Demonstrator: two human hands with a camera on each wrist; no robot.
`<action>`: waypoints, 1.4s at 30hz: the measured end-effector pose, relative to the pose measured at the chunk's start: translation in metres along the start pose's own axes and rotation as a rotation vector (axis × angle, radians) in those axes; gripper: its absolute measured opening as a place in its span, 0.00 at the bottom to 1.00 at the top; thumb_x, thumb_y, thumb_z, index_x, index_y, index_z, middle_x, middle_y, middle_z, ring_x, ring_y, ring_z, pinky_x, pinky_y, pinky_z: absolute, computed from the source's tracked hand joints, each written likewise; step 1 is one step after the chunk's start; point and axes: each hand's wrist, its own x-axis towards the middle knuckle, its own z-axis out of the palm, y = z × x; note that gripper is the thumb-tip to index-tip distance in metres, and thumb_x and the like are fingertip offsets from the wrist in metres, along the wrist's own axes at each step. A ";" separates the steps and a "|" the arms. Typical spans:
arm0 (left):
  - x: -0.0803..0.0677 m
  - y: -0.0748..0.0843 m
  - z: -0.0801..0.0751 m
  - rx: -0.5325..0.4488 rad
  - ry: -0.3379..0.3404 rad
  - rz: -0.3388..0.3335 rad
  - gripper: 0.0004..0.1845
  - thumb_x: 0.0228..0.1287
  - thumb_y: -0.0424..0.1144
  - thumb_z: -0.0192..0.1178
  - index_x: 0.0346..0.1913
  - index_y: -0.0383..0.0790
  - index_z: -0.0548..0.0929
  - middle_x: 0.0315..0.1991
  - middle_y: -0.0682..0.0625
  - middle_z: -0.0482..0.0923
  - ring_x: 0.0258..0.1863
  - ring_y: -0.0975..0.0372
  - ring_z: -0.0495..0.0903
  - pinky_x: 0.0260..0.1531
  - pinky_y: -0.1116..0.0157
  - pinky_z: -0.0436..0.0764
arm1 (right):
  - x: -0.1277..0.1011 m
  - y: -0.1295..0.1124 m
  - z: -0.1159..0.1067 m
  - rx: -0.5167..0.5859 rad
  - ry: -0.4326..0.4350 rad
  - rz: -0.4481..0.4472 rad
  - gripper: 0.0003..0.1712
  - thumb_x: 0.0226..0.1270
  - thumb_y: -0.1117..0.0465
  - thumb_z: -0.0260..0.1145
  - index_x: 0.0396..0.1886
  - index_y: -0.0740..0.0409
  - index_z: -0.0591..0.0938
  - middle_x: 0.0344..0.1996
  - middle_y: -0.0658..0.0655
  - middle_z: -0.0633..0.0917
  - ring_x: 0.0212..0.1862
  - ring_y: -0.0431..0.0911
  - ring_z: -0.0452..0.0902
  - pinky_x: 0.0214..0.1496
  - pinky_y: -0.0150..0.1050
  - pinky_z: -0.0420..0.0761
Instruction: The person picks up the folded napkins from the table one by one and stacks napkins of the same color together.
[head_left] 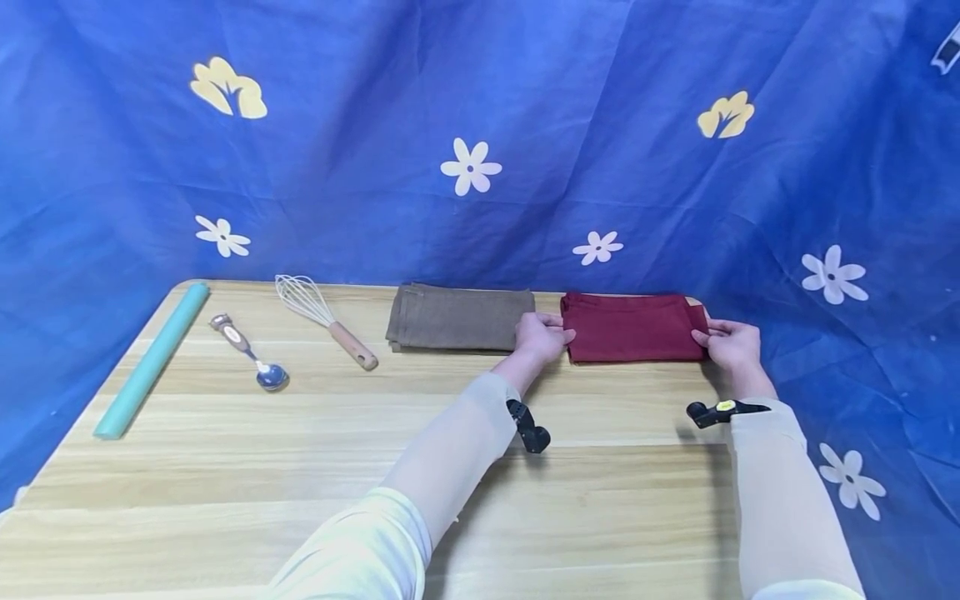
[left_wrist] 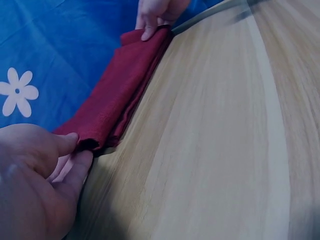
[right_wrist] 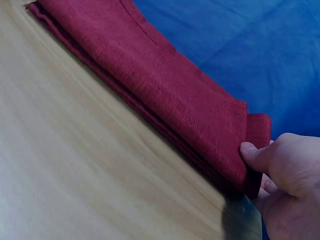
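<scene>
Far left: a long teal cylindrical roll (head_left: pixel 152 359) lies along the left edge of the light wooden table (head_left: pixel 300 467).
Utensils: a metal spoon with a wooden handle (head_left: pixel 247 352), then a wire whisk with a wooden handle (head_left: pixel 324 319), apart from each other.
Centre: a folded brown cloth (head_left: pixel 459 317) lies flat, just beside the red one.
Left hand (head_left: pixel 542 337): thumb on top and fingers beneath pinch the left end of the folded dark red cloth (head_left: pixel 632 327).
Right hand (head_left: pixel 732 343): thumb over the top layer, fingers curled under, pinching the right end.
Location: the red cloth rests at the table's far right corner, against the blue flowered backdrop (head_left: pixel 480 125).
Progress: judged from its neat layers, the cloth is already folded into a rectangle and held at both ends; whether it is being laid or lifted cannot be told.
View differences: the wrist views show the stacked layers and grip; only the head view shows the utensils and brown cloth.
</scene>
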 end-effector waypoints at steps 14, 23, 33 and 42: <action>0.001 -0.004 0.005 -0.385 -0.012 -0.038 0.12 0.60 0.21 0.74 0.47 0.26 0.89 0.40 0.35 0.90 0.42 0.51 0.91 0.40 0.65 0.90 | 0.000 0.003 0.001 0.104 0.036 0.017 0.31 0.68 0.66 0.77 0.68 0.71 0.79 0.31 0.42 0.88 0.37 0.28 0.81 0.41 0.19 0.79; 0.001 -0.004 0.004 -0.404 -0.009 -0.060 0.13 0.60 0.19 0.74 0.48 0.24 0.88 0.41 0.34 0.89 0.41 0.51 0.91 0.40 0.63 0.90 | 0.000 0.011 0.007 0.031 0.064 0.029 0.30 0.70 0.61 0.76 0.67 0.69 0.80 0.30 0.38 0.84 0.35 0.27 0.78 0.39 0.20 0.78; 0.000 -0.003 0.007 -0.387 -0.002 -0.089 0.12 0.59 0.20 0.75 0.46 0.24 0.88 0.38 0.35 0.89 0.36 0.51 0.91 0.38 0.60 0.91 | -0.006 0.007 0.010 -0.131 0.167 -0.007 0.26 0.69 0.58 0.77 0.62 0.64 0.86 0.50 0.60 0.91 0.33 0.24 0.77 0.51 0.27 0.80; 0.004 -0.004 0.003 -0.377 -0.027 -0.104 0.13 0.59 0.20 0.75 0.46 0.25 0.89 0.38 0.35 0.90 0.39 0.50 0.92 0.38 0.60 0.91 | -0.005 0.006 0.013 -0.128 0.162 0.025 0.28 0.71 0.55 0.76 0.66 0.64 0.84 0.58 0.64 0.87 0.45 0.33 0.83 0.72 0.42 0.74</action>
